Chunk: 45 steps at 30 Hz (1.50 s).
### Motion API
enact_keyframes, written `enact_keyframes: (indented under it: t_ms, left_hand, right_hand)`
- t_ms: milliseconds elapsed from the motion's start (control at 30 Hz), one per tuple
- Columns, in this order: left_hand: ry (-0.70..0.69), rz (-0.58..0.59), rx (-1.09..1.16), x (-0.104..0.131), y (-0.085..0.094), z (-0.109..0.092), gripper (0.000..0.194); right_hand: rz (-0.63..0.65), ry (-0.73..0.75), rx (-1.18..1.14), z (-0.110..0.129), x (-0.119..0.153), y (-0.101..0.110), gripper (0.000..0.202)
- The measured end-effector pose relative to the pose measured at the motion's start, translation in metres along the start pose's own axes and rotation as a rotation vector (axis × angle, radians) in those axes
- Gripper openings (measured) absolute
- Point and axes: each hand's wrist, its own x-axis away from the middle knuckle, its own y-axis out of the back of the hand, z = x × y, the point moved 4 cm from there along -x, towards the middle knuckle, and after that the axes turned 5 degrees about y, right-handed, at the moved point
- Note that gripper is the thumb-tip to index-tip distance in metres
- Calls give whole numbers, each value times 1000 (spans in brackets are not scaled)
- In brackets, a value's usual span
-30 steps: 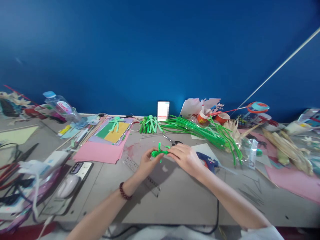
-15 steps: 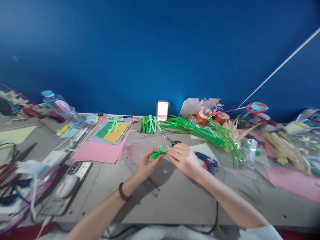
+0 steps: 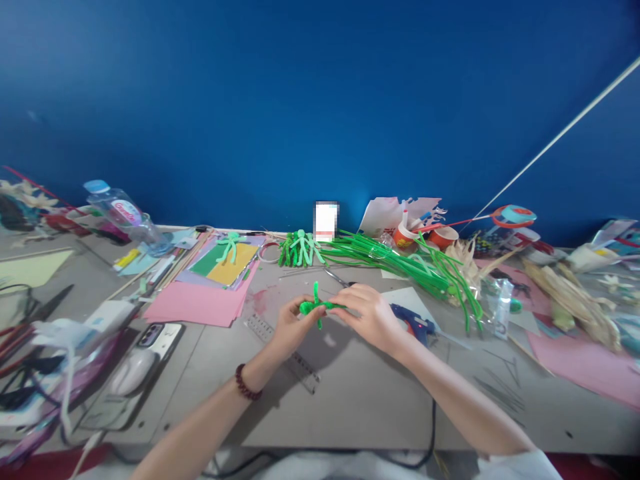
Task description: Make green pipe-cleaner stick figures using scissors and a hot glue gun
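Between my two hands is a small green pipe-cleaner figure (image 3: pixel 316 306), its short arms pointing up and down. My left hand (image 3: pixel 293 327) pinches its rounded left end. The fingers of my right hand (image 3: pixel 367 315) are closed on its right end. Beneath my left wrist a clear ruler (image 3: pixel 303 372) lies on the grey table (image 3: pixel 350 407). Behind the hands stand several green figures (image 3: pixel 301 249), beside a long bundle of green pipe cleaners (image 3: pixel 400 261). Scissors (image 3: pixel 336 277) lie partly hidden behind my right hand.
A blue glue gun (image 3: pixel 417 320) lies right of my right hand. At left are pink paper (image 3: pixel 197 305), a phone (image 3: pixel 163 337), a white mouse (image 3: pixel 133 372) and a plastic bottle (image 3: pixel 123 212). Red cups (image 3: pixel 444 237) and dried husks (image 3: pixel 575 293) stand or lie at right.
The green piece has turned in my fingers: its curled ends now stick straight up and down. My right hand has shifted slightly, and both hands still hold the piece.
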Motion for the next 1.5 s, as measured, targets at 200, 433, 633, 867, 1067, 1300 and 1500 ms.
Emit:
enact_keyframes:
  t_ms: [200,433,633,867,1067,1300,1500]
  left_hand:
    - [-46,52,-97,4,-6,-7,23]
    - [-93,50,-183,5,-6,-15,22]
    - [7,72,-66,3,-14,-22,27]
    - [42,112,-59,-3,-17,-43,26]
    - [-50,180,-240,-21,-25,-62,29]
    - [-249,261,-486,-31,-32,-75,33]
    - [-255,297,-471,-31,-33,-77,32]
  right_hand:
    - [19,57,46,2,2,0,19]
    - [22,91,218,16,3,0,21]
    - [-13,74,212,8,3,6,18]
    - [-64,12,193,0,-5,29,18]
    - [10,-44,217,0,-13,34,13]
    - [-15,-123,221,-10,-11,26,12]
    - [-36,0,201,-6,-11,17,17]
